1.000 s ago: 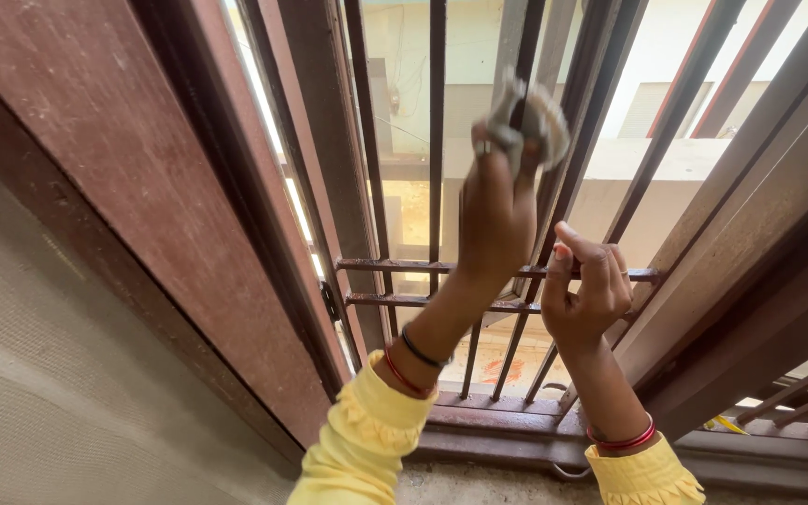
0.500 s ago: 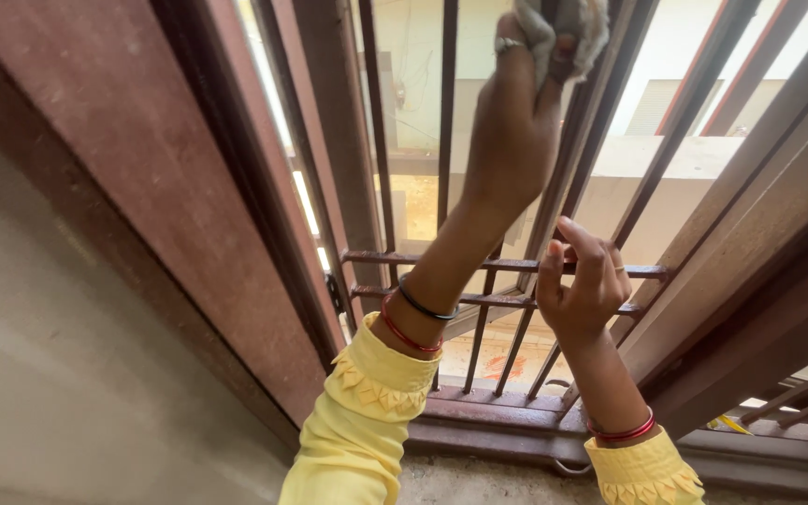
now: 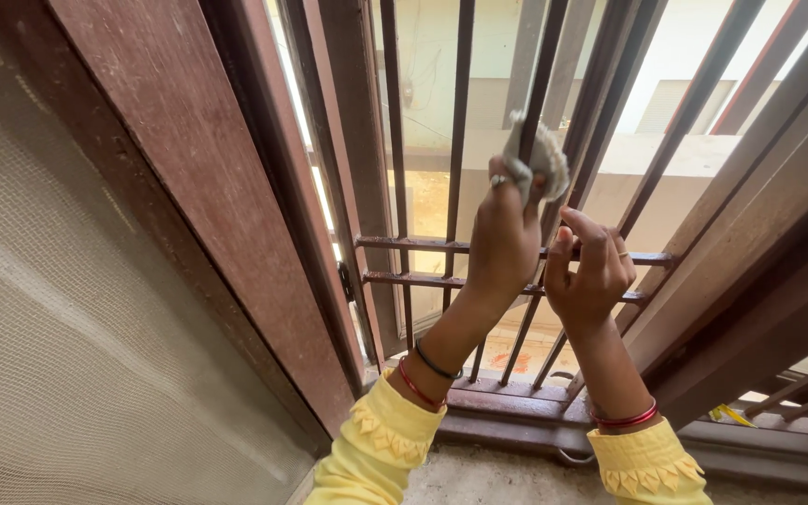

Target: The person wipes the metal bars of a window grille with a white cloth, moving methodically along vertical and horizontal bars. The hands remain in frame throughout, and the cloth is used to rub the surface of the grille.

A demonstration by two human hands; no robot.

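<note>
Grey cloth (image 3: 537,154) pinched in raised left hand (image 3: 504,238) against bar (image 3: 540,84), right hand (image 3: 591,271) gripping crossbar (image 3: 652,259).

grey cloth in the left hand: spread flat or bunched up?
Bunched. The small grey cloth is crumpled into a wad, pinched in the left hand against a brown vertical metal window bar; no flat spread area shows.

Both arms reaching up and forward in yellow sleeves, left hand (image 3: 505,238) raised higher, fingers pinched shut in a tight grip, right hand (image 3: 591,271) just beside it, fingers curled closed, red bangles on both wrists
</note>
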